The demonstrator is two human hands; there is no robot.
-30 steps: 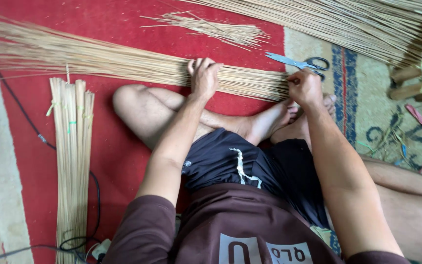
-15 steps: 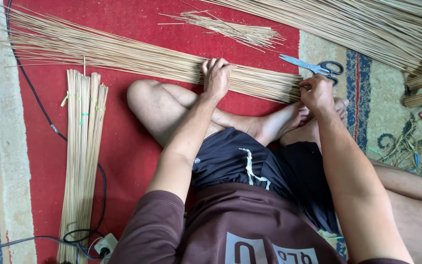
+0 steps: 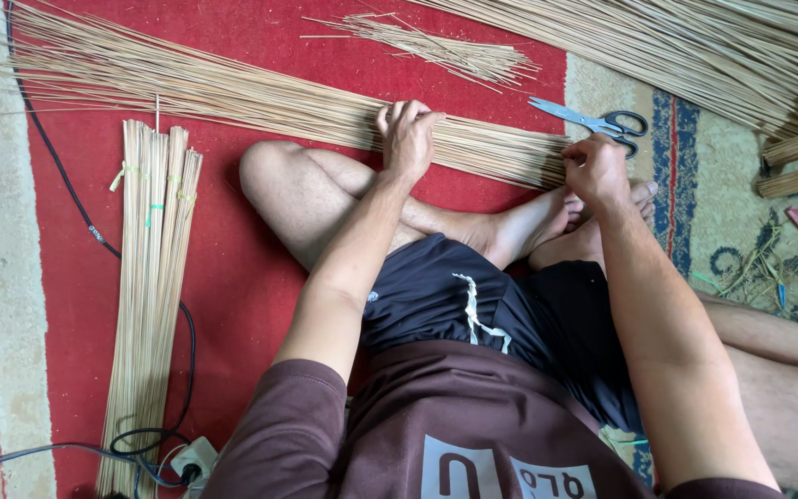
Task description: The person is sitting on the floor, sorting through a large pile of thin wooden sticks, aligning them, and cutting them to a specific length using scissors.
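1. Pale straw-coloured thin sticks, a long loose bundle [image 3: 260, 97], run across the red woven mat [image 3: 233, 277] from the upper left of the frame down toward the centre right, just beyond the person's crossed legs.
2. Long axis: nearly horizontal, tilted a little, the far left end fanned out and high, the right end squared off and lower.
3. Left hand [image 3: 408, 139] sits at upper centre, palm down, fingers curled over the bundle, pressing or gripping it about two-thirds of the way along.
4. Right hand [image 3: 595, 171] is at the centre right, right at the squared-off end of the same bundle, closed into a fist there; whether it pinches a few sticks or only butts against the tips, I cannot tell.
5. So both hands are on 1 bundle, the right at its end, the left further in, and the long free length stretches away to the left of both.
6. Silver-bladed scissors with black handles [image 3: 593, 120] lie just above the right hand, near it but untouched, blades pointing left.
7. Elsewhere: a tied flat bundle of thicker pale splints [image 3: 150, 296] lies lengthwise at the left, well apart from the hands; a small loose heap of short sticks [image 3: 436, 46] sits at top centre; a large sheaf of long sticks [image 3: 695, 46] crosses the upper right; a black cable [image 3: 66, 185] snakes down the left side.
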